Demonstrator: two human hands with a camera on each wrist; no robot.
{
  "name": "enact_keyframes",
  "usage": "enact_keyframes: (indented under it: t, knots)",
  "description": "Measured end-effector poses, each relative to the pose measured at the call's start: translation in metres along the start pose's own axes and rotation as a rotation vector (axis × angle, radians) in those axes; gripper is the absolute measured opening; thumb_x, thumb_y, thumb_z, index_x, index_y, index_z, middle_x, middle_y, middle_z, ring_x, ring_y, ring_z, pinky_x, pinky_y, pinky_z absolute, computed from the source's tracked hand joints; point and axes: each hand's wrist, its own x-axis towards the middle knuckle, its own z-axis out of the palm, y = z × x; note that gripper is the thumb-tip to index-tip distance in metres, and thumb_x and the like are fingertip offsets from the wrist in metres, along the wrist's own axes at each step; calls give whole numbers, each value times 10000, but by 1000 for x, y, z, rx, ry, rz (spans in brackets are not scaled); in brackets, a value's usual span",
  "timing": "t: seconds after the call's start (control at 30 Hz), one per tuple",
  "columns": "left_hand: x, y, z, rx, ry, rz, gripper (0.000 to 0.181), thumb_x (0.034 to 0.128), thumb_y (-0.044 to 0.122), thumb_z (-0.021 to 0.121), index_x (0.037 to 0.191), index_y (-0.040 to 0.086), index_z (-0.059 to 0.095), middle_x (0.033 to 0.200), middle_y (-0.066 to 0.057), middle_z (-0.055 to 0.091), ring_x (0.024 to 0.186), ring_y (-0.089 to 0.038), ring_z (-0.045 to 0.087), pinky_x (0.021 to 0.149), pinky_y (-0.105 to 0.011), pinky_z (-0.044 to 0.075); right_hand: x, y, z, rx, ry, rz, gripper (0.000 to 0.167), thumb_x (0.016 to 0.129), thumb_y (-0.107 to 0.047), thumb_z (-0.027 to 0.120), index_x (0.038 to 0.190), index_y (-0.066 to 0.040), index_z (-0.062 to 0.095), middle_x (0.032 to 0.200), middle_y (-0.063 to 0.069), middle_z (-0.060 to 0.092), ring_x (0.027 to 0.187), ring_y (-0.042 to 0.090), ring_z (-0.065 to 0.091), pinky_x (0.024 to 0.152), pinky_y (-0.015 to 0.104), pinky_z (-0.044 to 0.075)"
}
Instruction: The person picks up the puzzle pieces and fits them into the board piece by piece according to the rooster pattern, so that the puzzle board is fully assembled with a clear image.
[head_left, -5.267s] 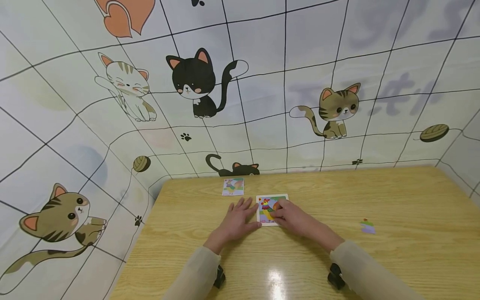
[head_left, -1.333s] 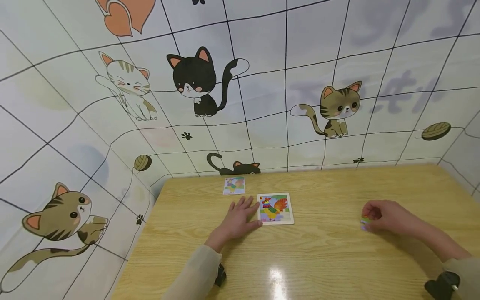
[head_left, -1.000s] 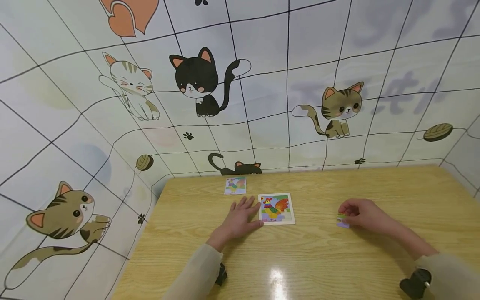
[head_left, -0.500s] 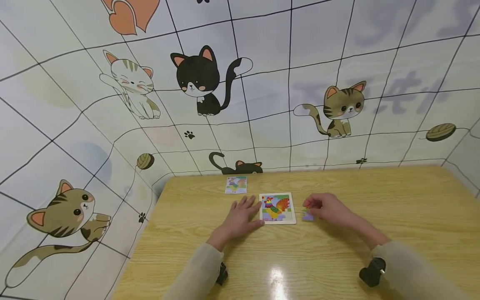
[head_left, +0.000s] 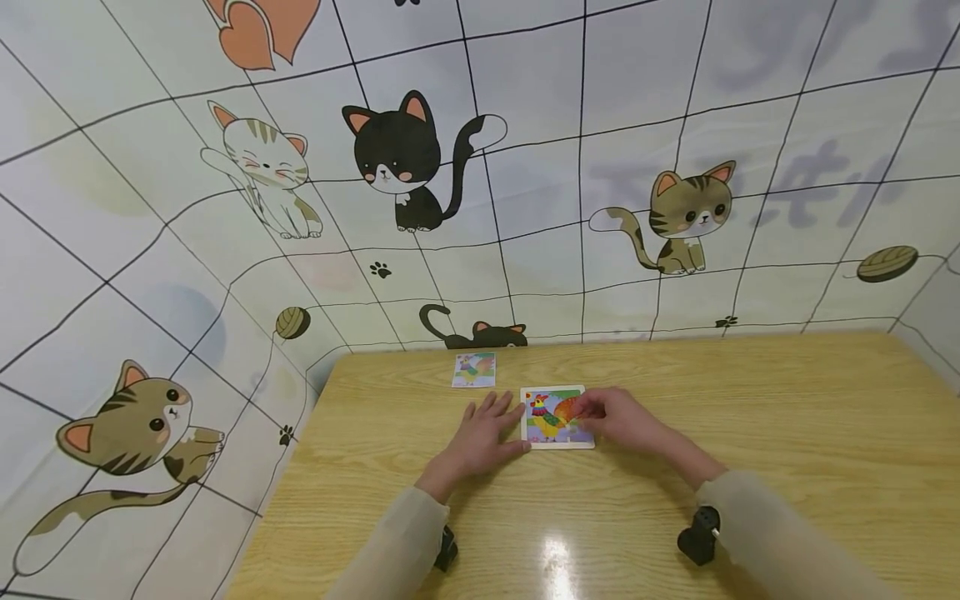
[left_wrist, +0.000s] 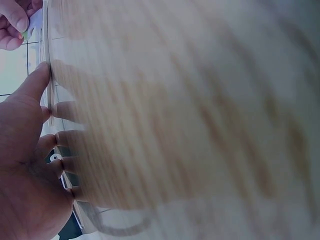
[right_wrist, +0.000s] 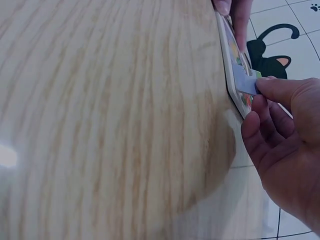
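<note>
A rooster jigsaw puzzle in a white-rimmed tray (head_left: 558,447) lies near the middle of the wooden table. My left hand (head_left: 480,442) rests at its left side, fingers spread, with the thumb against the tray's edge in the left wrist view. Over the tray's right part is my right hand (head_left: 622,419), which pinches a purple and green puzzle piece (right_wrist: 244,81) between thumb and fingers. In the right wrist view the piece is slightly tilted above the tray; whether it touches the tray I cannot tell. The right fingers cover part of the puzzle's right edge.
Behind the tray, to the left, a small square picture card (head_left: 474,370) shows the same rooster. The wooden table (head_left: 810,467) meets a wall covering (head_left: 525,200) printed with cats at its back edge. A dark wrist camera (head_left: 699,537) hangs under the right sleeve.
My right hand left the puzzle, picked up the loose piece lying at the right of the table, and carried it left to above the tray. The left hand stays in place.
</note>
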Motion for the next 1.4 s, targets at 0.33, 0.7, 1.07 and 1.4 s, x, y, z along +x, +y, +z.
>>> enact_keyframes:
  t: [0.33, 0.7, 1.07, 1.4]
  knots:
    - [0, 3, -2, 8, -1, 0, 670, 1022, 476, 591, 1569, 120, 440, 1664, -140, 272, 1540, -395, 172, 1192, -648, 140, 3, 2, 8, -22, 30, 11, 103, 910, 15, 724, 997, -39, 711, 872, -6, 634, 793, 175, 541, 687, 278, 463]
    - [0, 1, -1, 6, -5, -4, 669, 1029, 485, 579, 1585, 148, 416, 1674, -110, 254, 1550, -364, 152, 1199, -638, 132, 0, 2, 13, -60, 60, -25, 154, 894, 15, 745, 1048, 5, 738, 877, 19, 586, 712, 152, 484, 607, 262, 415]
    - [0, 1, -1, 22, 4, 5, 667, 1022, 475, 593, 1570, 126, 442, 1660, -139, 283, 1538, -390, 187, 1189, -647, 158, -2, 4, 18, -93, 97, -14, 177, 899, -3, 749, 1077, -6, 746, 888, 13, 583, 751, 163, 481, 636, 270, 412]
    - [0, 0, 1, 9, 5, 2, 662, 1020, 459, 606, 1564, 118, 449, 1659, -145, 285, 1538, -396, 185, 1186, -655, 152, -6, 8, 20, -134, 129, 6, 214, 890, -59, 789, 1095, -16, 746, 924, 35, 559, 771, 157, 469, 627, 264, 405]
